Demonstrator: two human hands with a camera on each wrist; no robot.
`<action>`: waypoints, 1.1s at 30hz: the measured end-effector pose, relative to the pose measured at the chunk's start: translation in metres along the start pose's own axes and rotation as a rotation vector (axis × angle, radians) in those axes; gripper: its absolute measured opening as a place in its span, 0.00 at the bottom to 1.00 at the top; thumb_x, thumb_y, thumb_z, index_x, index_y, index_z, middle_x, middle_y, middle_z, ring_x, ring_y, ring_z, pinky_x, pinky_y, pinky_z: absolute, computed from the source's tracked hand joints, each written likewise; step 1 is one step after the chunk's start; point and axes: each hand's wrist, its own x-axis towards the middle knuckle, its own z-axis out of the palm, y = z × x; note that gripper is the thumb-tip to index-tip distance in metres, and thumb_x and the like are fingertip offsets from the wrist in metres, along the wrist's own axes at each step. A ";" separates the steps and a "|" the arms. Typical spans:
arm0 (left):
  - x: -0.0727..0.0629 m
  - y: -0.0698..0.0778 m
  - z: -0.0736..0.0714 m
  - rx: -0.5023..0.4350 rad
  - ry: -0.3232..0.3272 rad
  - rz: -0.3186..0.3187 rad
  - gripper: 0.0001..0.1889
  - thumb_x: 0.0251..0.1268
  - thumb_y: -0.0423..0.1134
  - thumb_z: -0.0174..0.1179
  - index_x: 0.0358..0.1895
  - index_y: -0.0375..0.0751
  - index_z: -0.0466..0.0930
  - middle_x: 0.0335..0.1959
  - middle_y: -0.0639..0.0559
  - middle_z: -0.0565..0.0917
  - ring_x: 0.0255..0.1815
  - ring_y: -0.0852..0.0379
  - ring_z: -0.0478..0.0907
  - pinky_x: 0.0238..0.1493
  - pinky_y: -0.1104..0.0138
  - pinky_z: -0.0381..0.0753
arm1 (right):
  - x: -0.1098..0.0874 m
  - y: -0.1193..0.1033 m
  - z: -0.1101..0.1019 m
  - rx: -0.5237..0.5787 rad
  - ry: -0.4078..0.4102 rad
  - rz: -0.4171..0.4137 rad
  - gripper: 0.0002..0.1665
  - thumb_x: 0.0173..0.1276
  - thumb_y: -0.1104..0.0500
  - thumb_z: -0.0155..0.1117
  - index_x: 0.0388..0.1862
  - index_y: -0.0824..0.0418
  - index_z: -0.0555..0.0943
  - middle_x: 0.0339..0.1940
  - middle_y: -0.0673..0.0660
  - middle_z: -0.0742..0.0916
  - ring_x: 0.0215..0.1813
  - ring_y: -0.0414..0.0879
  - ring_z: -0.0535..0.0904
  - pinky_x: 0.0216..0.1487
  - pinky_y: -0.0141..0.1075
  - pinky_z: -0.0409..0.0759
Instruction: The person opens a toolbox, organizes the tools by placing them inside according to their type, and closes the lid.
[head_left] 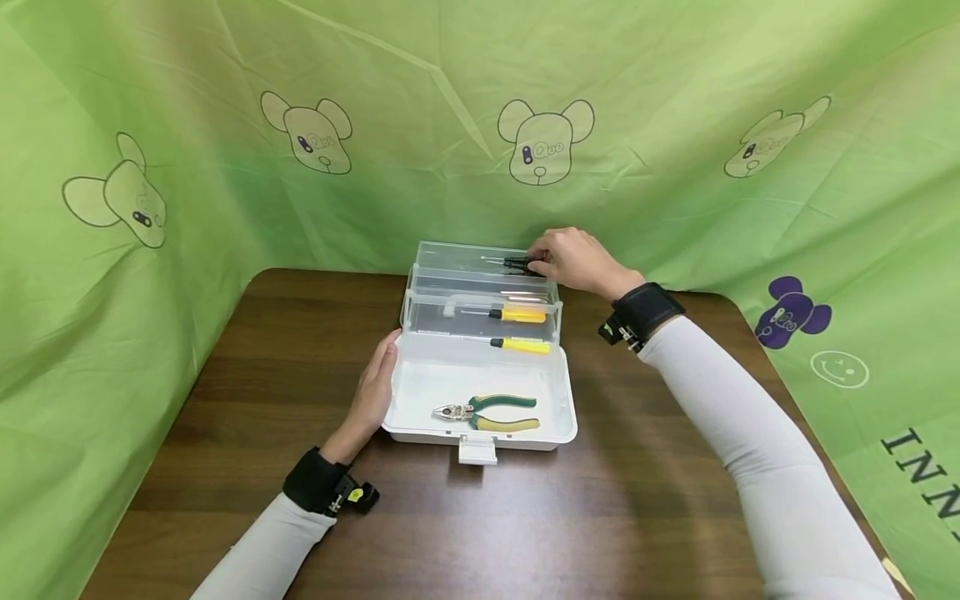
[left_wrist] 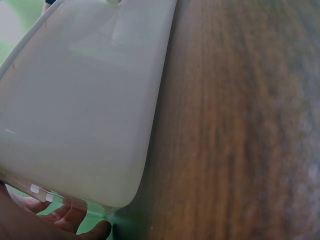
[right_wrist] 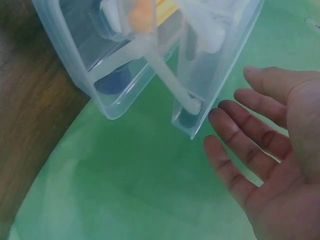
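Observation:
A white toolbox (head_left: pixel 405 375) with clear stepped trays stands opened out. My left hand (head_left: pixel 372 392) rests against its left side; in the left wrist view its fingers (left_wrist: pixel 70 215) lie by the clear part. My right hand (head_left: pixel 581 260) is at the right end of the top tray (head_left: pixel 450 257), beside small black-handled tools (head_left: pixel 516 263). In the right wrist view the right hand (right_wrist: pixel 270 145) has spread, slightly bent fingers near the tray's end, with nothing visible between them. Pliers (head_left: pixel 487 412) with one green and one yellow handle lie in the base.
Yellow-and-black screwdrivers (head_left: pixel 521 316) lie in the lower trays, with thin metal pieces (head_left: pixel 525 296) above them. The front latch (head_left: pixel 477 451) hangs down over the wooden table (head_left: pixel 315 308). A green printed cloth (head_left: pixel 420 150) stands close behind and on both sides.

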 end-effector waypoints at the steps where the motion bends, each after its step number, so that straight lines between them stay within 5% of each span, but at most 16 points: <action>1: 0.000 0.000 0.000 -0.001 0.001 0.002 0.30 0.92 0.49 0.30 0.85 0.36 0.53 0.85 0.38 0.57 0.86 0.41 0.51 0.84 0.44 0.49 | -0.001 0.002 0.001 0.002 0.012 0.004 0.14 0.76 0.57 0.71 0.54 0.64 0.90 0.46 0.60 0.90 0.46 0.55 0.87 0.47 0.51 0.85; 10: 0.000 0.000 -0.001 -0.009 0.003 0.009 0.30 0.92 0.48 0.29 0.85 0.34 0.53 0.85 0.37 0.57 0.86 0.41 0.50 0.84 0.45 0.50 | -0.016 0.025 0.012 0.030 0.168 0.061 0.16 0.79 0.58 0.67 0.57 0.67 0.87 0.46 0.62 0.90 0.47 0.56 0.87 0.50 0.53 0.85; 19: 0.000 0.002 0.000 -0.034 -0.001 0.001 0.30 0.92 0.48 0.30 0.84 0.33 0.52 0.85 0.36 0.56 0.86 0.39 0.50 0.84 0.42 0.48 | -0.033 0.054 0.037 0.143 0.239 0.214 0.18 0.83 0.57 0.61 0.58 0.69 0.86 0.48 0.66 0.91 0.47 0.61 0.87 0.51 0.56 0.82; 29: 0.000 0.002 0.002 -0.181 0.004 -0.054 0.31 0.91 0.47 0.31 0.84 0.31 0.50 0.85 0.35 0.56 0.86 0.40 0.50 0.84 0.46 0.47 | -0.046 0.067 0.083 0.386 0.128 0.388 0.24 0.88 0.54 0.49 0.64 0.71 0.82 0.54 0.70 0.88 0.58 0.64 0.84 0.63 0.57 0.79; 33: 0.000 0.000 0.002 -0.254 -0.017 -0.100 0.32 0.91 0.49 0.28 0.85 0.32 0.49 0.86 0.36 0.54 0.86 0.41 0.48 0.85 0.47 0.46 | -0.045 0.063 0.096 0.590 0.108 0.449 0.29 0.90 0.52 0.44 0.70 0.74 0.76 0.62 0.74 0.85 0.63 0.64 0.83 0.64 0.53 0.82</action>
